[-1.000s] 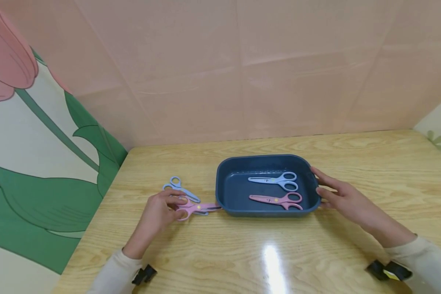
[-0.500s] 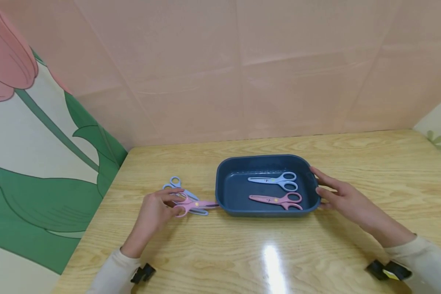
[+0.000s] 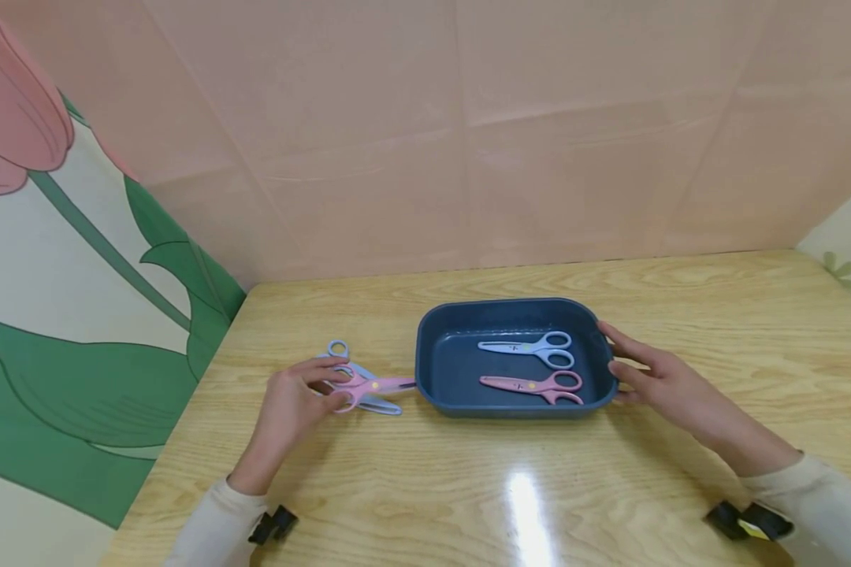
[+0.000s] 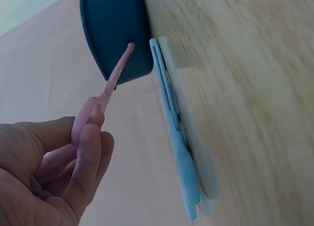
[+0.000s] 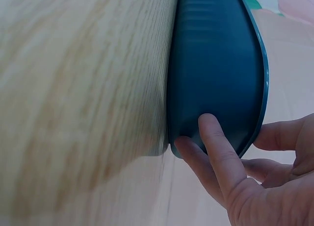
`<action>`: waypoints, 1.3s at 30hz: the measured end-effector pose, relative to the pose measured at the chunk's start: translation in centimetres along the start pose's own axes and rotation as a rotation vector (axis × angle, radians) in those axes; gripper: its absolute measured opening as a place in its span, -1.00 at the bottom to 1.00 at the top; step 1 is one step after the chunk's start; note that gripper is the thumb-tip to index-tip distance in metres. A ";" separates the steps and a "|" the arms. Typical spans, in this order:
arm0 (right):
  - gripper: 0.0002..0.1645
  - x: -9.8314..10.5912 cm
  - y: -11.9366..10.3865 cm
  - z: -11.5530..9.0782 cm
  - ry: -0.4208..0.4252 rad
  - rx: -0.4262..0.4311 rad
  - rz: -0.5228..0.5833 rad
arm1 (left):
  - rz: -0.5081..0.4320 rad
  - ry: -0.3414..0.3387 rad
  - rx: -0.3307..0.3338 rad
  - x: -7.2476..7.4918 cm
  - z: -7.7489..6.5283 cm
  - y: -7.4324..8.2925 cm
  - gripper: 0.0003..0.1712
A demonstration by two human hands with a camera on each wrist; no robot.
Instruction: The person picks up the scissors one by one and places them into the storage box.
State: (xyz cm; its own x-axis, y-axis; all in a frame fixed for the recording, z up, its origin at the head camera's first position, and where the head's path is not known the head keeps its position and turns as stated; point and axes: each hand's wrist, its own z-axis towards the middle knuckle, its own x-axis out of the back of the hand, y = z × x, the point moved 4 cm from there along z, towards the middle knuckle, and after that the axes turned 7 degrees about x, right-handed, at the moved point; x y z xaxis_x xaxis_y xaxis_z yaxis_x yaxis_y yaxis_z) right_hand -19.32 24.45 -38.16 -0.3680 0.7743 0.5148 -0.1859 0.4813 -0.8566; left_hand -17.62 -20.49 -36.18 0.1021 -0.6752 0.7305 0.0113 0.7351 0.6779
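My left hand [image 3: 294, 402] pinches the handles of pink scissors [image 3: 376, 386]. In the left wrist view these pink scissors [image 4: 115, 74] are raised off the table, tip angled toward the tray. Below lie light blue scissors [image 3: 381, 405], partly covered by the pink pair in the head view. To their right stands a dark blue tray [image 3: 447, 411], holding another pair of light blue scissors [image 3: 535, 349] and another pink pair [image 3: 535, 386]. My right hand [image 3: 670, 390] touches the tray's right end. Its fairly straight fingers [image 5: 223, 157] rest against the outer wall in the right wrist view.
The light wood table [image 3: 425, 480] extends all around the tray. A pinkish wall [image 3: 468, 142] rises behind its far edge. At the left, a flower-patterned wall [image 3: 92, 378] borders the table.
My left hand has drawn a little left and away from me, carrying the pink scissors, whose tip shifted up along the tray's left side. My right hand and the tray stay almost still.
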 end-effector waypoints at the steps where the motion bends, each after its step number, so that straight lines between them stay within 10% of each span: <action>1: -0.27 0.0 0.0 0.0 -0.001 0.000 0.000 | 0.002 0.002 0.001 0.1 0.0 0.0 -0.74; 21: -0.26 -0.1 -0.2 0.0 -0.005 -0.003 0.031 | -0.088 -0.010 0.113 2.3 0.5 0.2 -0.76; 39: -0.26 -0.1 -0.1 0.0 -0.002 -0.015 0.043 | -0.015 0.002 0.032 3.2 0.7 2.3 -0.81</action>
State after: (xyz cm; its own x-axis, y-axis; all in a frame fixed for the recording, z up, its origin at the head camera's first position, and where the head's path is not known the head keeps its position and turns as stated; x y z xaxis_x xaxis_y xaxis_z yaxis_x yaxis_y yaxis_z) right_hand -19.24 24.39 -38.14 -0.3768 0.7936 0.4777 -0.1561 0.4539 -0.8773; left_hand -17.95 -21.03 -32.25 0.1040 -0.6864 0.7198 -0.0188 0.7222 0.6914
